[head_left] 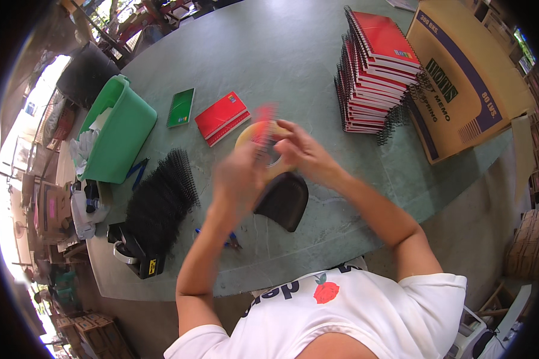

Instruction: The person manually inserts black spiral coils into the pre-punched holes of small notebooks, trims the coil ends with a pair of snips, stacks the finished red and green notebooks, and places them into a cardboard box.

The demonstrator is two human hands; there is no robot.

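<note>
Blurred by motion, my left hand [239,173] is closed around the lower end of a small red notebook [263,122], which stands upright above it. My right hand [302,152] is beside it with bent fingers pinched together; what they grip, if anything, I cannot make out. Behind and partly under both hands sits a yellowish ring-shaped piece [244,139], mostly hidden. A black rounded base [284,200] lies just below it on the table. To the left, two red notepads [223,118] lie near a green spiral notebook [181,107].
Black spiral coils [164,191] lie heaped at left, beside a tape dispenser [141,263]. Blue-handled pliers [230,239] lie near my left forearm. A green bin [123,134] stands at far left. At far right, a tall stack of red spiral notebooks [380,72] adjoins a carton [461,84].
</note>
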